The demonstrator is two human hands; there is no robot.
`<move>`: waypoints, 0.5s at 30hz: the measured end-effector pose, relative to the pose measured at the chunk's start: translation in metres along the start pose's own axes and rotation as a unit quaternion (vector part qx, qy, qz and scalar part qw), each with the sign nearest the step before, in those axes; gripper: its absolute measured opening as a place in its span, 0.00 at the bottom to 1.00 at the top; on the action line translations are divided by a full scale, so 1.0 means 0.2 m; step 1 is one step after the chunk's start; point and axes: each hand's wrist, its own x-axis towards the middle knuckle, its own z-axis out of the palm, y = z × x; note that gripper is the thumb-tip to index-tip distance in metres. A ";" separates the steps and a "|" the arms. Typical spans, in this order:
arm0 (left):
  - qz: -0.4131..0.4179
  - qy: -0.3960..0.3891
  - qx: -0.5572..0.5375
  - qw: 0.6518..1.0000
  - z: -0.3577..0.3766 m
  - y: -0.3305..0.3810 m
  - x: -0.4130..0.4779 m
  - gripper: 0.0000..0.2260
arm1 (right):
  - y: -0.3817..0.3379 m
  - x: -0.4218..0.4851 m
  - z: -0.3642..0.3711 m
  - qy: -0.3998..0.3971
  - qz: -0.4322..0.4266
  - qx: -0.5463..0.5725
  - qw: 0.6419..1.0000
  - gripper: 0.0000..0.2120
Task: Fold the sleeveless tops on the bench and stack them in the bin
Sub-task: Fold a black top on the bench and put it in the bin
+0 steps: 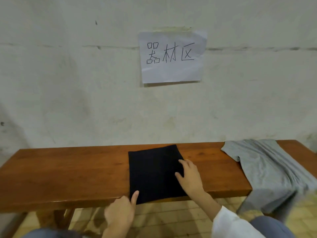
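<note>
A black top (154,170), folded into a neat rectangle, lies on the middle of the wooden bench (68,169). My right hand (189,177) lies flat on its right side with the fingers spread. My left hand (121,211) is at the garment's near left corner, thumb on top of the cloth at the bench's front edge; its other fingers are hidden under the edge. A grey sleeveless top (267,169) lies crumpled at the bench's right end and hangs over the front edge. No bin is in view.
A pale wall (85,83) stands right behind the bench, with a handwritten paper sign (172,56) taped to it. Below the bench is a tiled floor (154,219). My knees show at the bottom of the view.
</note>
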 end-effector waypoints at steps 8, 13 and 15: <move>-0.172 -0.213 -0.631 0.726 -0.01 -0.04 0.02 0.17 | 0.06 0.04 -0.05 -0.045 0.168 0.022 0.984 0.18; -0.166 -0.235 -0.763 0.578 -0.09 -0.02 0.03 0.23 | -0.01 0.01 -0.05 -0.008 0.147 0.190 0.971 0.18; -0.152 -0.256 -0.761 0.577 -0.12 0.00 0.03 0.22 | -0.02 -0.02 -0.07 -0.020 0.130 0.255 0.958 0.29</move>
